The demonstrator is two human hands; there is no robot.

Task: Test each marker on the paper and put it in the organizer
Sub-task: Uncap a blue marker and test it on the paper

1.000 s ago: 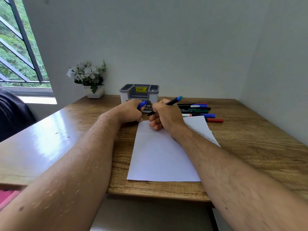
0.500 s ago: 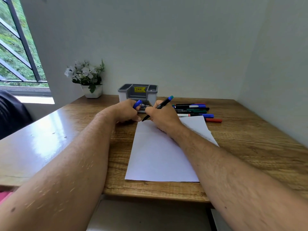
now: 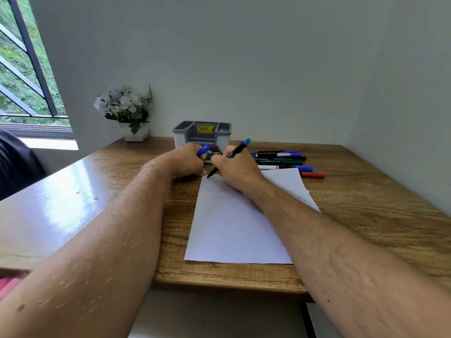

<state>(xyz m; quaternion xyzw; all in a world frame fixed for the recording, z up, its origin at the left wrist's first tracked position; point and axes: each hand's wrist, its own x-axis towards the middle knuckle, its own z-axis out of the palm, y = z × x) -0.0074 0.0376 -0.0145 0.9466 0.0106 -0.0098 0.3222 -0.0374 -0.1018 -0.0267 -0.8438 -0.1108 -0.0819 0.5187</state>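
Marker (image 3: 233, 152) gripped in the right hand (image 3: 235, 168), tip at the paper (image 3: 234, 223); blue cap (image 3: 203, 150) clenched in the left hand (image 3: 188, 162).
Wooden desk (image 3: 366, 215) set in a white corner; one organizer (image 3: 202, 135), one flowerpot (image 3: 133, 130), roughly five markers (image 3: 283, 162) laid out.

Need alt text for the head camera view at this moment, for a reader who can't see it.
A right hand holds an uncapped marker with its tip at the top corner of a blank paper, while the left hand grips the blue cap. More markers lie to the right, a grey organizer behind.
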